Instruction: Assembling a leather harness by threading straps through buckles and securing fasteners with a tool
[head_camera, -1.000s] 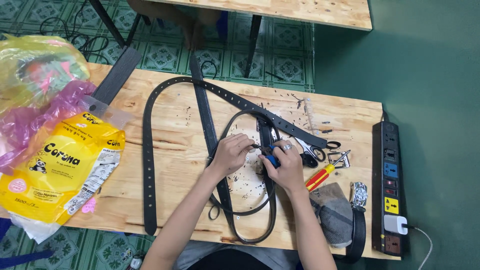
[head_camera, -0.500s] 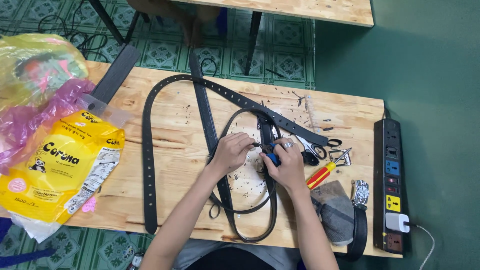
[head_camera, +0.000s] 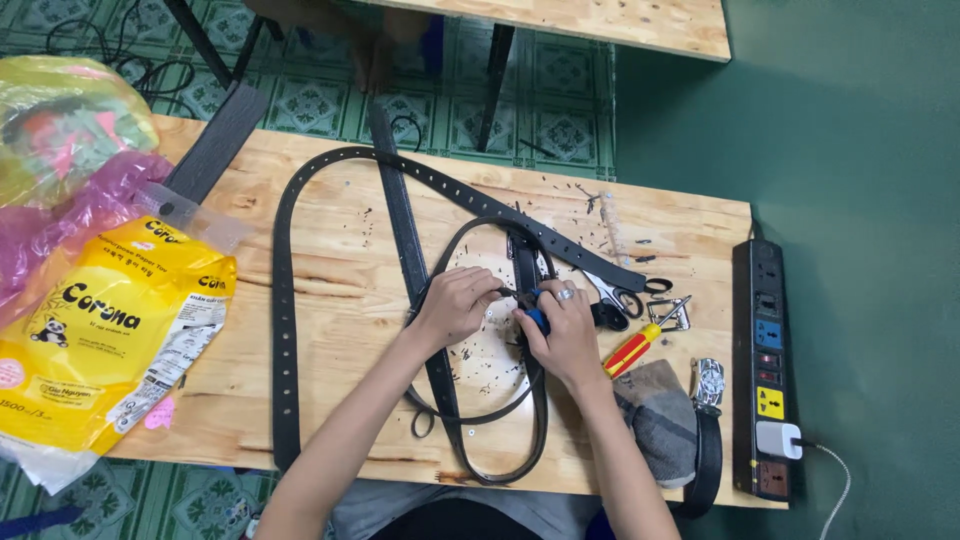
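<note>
Several black leather belts (head_camera: 284, 330) lie looped on a plywood table (head_camera: 340, 270). My left hand (head_camera: 458, 305) pinches one belt strap (head_camera: 523, 262) near the middle of the table. My right hand (head_camera: 562, 330), with a ring on one finger, grips a blue-handled tool (head_camera: 538, 318) pressed against the same strap. The two hands touch at the fingertips. The tool's tip is hidden between them. Dark leather crumbs are scattered around the hands.
A yellow plastic bag (head_camera: 100, 340) and a pink bag (head_camera: 70, 215) lie at the left. Scissors (head_camera: 612, 295), a red-and-yellow screwdriver (head_camera: 630, 350), a metal buckle (head_camera: 675, 312), a grey cloth (head_camera: 660, 420), a wristwatch (head_camera: 708, 382) and a black power strip (head_camera: 765, 360) sit at the right.
</note>
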